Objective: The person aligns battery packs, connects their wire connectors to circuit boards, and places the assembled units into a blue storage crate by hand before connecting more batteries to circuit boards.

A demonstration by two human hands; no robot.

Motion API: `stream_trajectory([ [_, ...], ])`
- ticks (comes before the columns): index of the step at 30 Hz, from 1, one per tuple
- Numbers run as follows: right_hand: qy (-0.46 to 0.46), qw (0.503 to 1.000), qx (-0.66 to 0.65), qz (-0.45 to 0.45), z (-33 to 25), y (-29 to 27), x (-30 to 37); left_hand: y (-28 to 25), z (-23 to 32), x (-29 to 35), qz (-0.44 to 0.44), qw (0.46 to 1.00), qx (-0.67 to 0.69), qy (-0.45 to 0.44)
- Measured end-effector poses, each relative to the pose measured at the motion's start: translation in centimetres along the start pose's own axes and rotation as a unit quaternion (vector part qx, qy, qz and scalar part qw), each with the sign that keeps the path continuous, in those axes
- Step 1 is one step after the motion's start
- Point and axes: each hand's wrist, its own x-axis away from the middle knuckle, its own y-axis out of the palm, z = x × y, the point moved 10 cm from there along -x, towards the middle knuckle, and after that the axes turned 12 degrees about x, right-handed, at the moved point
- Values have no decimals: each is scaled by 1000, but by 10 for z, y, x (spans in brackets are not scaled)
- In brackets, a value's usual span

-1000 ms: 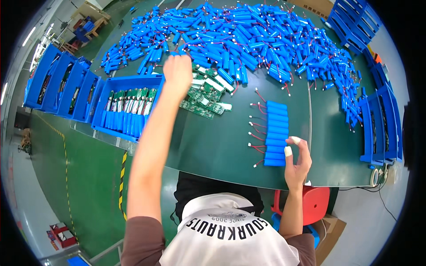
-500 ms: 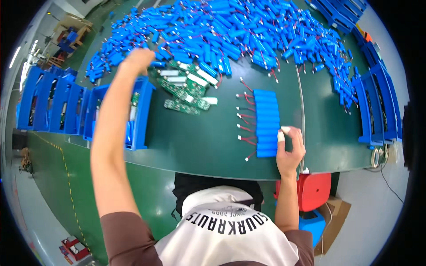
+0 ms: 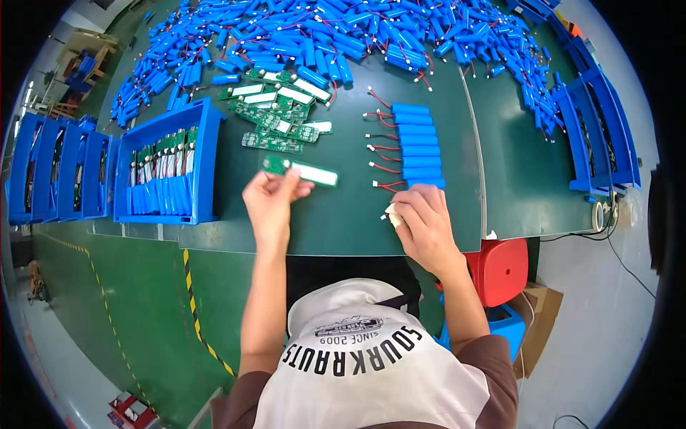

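My left hand pinches one end of a green circuit board with a white strip along it, held above the table in front of a loose pile of similar boards. My right hand is closed at the near end of a row of blue cylindrical batteries, its fingers covering the nearest one. A small white plug pokes out by its fingertips, which wear pale covers. Red leads with white plugs stick out leftward from the row.
A big heap of blue batteries covers the table's far side. To the left stands a blue bin packed with boards and batteries, beside more blue bins. Other blue trays stand at the right; a red stool is below the edge.
My left hand has come back from the far left near the heap and now holds a circuit board. My right hand has closed over the row's nearest battery and its lead.
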Motion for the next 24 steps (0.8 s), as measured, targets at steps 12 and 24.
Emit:
stream_trajectory([
  [12,-2,1000,-4,-7,-16,26,-2,42,29,74,-95,930,-327,141],
  [24,35,998,-50,-13,-29,39,-9,71,14,100,-180,868,-313,341],
])
